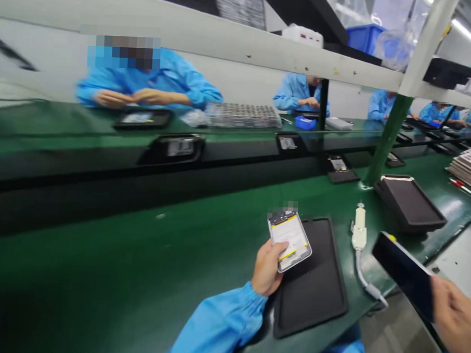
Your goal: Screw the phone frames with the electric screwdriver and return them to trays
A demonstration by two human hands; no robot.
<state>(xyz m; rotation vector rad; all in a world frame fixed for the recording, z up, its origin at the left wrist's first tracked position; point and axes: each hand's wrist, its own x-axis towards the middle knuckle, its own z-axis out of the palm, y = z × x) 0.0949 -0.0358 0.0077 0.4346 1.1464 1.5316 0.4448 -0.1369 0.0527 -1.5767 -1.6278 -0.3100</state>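
Observation:
My left hand (268, 267) is closed around the lower edge of an opened device body (289, 241), its thumb on the white battery inside. Yellow strips run along the battery, and a dark circuit board shows at the top end. The device is held over the upper left part of a black tray (312, 284) on the bench. At the far right my right hand (457, 319) grips a dark, glossy screen panel (405, 272) by its near end, tilted and apart from the body. Between the two hands lies a cream electric screwdriver (359, 231) with its cable.
A stack of black trays (411, 205) stands beside a green post (389, 136). Farther right are piled boards (470, 166) and a red-and-white pen (463, 187). Trays with devices (180, 147) sit along a dark belt (103, 176). Several people in blue work across it.

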